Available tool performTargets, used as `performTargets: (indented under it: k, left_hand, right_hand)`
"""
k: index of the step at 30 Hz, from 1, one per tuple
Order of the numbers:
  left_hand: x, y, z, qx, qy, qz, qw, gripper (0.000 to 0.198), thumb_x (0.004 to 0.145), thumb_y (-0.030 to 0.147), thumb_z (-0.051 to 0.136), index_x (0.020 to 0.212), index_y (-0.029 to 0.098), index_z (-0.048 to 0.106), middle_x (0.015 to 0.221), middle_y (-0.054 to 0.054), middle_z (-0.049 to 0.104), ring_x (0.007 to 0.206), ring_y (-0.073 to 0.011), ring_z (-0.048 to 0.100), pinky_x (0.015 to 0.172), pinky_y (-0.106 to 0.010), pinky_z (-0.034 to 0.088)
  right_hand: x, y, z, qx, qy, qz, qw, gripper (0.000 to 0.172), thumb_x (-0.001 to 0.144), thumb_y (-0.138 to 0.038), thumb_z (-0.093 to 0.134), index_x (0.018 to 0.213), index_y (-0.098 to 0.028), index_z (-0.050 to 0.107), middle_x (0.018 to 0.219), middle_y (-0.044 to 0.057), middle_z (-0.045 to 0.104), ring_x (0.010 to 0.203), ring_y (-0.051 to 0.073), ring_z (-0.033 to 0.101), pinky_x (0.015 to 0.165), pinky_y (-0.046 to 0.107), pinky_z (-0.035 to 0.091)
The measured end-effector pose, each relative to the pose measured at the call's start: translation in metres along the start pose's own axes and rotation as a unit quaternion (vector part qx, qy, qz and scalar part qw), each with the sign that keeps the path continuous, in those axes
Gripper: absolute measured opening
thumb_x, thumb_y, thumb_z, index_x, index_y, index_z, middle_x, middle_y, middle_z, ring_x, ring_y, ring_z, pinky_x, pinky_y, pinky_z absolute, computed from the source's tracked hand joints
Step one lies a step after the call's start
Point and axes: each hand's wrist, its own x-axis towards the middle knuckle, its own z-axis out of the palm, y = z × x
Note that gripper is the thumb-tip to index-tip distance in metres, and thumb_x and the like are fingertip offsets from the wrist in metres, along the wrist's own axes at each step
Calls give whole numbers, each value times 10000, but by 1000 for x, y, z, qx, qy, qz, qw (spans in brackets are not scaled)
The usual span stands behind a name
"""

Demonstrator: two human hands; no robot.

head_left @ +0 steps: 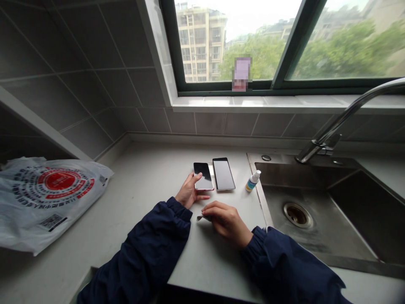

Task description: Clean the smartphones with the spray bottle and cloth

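My left hand (190, 190) grips a smartphone (204, 179) by its left edge, the thumb lying on the dark, shiny screen. Right beside it, a second, larger phone (224, 174) with a pale grey face lies flat on the counter. Nearer to me, my right hand (226, 219) is closed with fingers pinched round a small grey cloth (204, 218); only its edge shows at the fingertips. A small spray bottle (252, 181) with a white top and a blue and yellow label stands to the right of the phones.
To the right, a steel sink (264, 211) is set into the white counter (152, 164), with a chrome faucet (329, 126) behind it. A white plastic bag (53, 194) with red print rests at the left. A tiled wall and window run along the back.
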Motion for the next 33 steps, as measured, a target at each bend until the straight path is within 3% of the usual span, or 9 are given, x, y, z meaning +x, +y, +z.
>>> performTargets:
  k: [6, 13, 18, 25, 30, 33]
  left_hand:
    - [3, 0, -3, 6, -8, -10, 1000, 525, 803, 469, 725, 1232, 262, 503, 1140, -122, 666, 895, -311, 740, 569, -374, 624]
    - [4, -6, -3, 18, -8, 34, 999, 553, 787, 262, 757, 1275, 230, 499, 1193, -143, 669, 950, -300, 734, 673, -352, 631]
    - [8, -8, -6, 3, 25, 65, 998, 711, 770, 191, 754, 1402, 267, 439, 1188, -123, 683, 864, -286, 747, 606, -355, 636]
    - [19, -5, -16, 32, 38, 70, 996, 741, 806, 192, 739, 1462, 247, 400, 1209, -127, 676, 844, -260, 750, 652, -349, 645]
    - [27, -6, -22, 65, 87, 81, 991, 715, 869, 214, 684, 1506, 206, 358, 1217, -133, 665, 751, -183, 736, 611, -332, 649]
    - [30, -9, -24, 83, 97, 97, 987, 718, 860, 241, 702, 1499, 198, 377, 1249, -137, 644, 802, -177, 722, 622, -346, 657]
  right_hand:
    - [-1, 1, 1, -6, -9, 3, 1000, 252, 923, -86, 517, 1049, -209, 698, 996, 86, 715, 924, 186, 703, 847, 320, 588]
    - [-2, 2, 1, -7, -20, 9, 1000, 271, 915, -60, 513, 1061, -209, 688, 1019, 78, 707, 935, 177, 694, 850, 304, 577]
    - [-2, 1, 1, 0, -24, 10, 1000, 277, 917, -71, 507, 1072, -209, 691, 1026, 86, 706, 944, 187, 691, 855, 318, 576]
    - [-3, 1, 1, 9, -29, 14, 999, 302, 897, -41, 505, 1070, -202, 695, 1036, 85, 706, 946, 181, 686, 864, 313, 565]
    - [-3, 3, 1, 13, -31, 19, 999, 326, 876, -21, 512, 1069, -207, 697, 1045, 85, 706, 953, 186, 682, 869, 319, 561]
    - [-3, 4, 1, 15, -32, 20, 999, 360, 856, 5, 503, 1073, -209, 694, 1056, 81, 703, 961, 184, 679, 875, 319, 558]
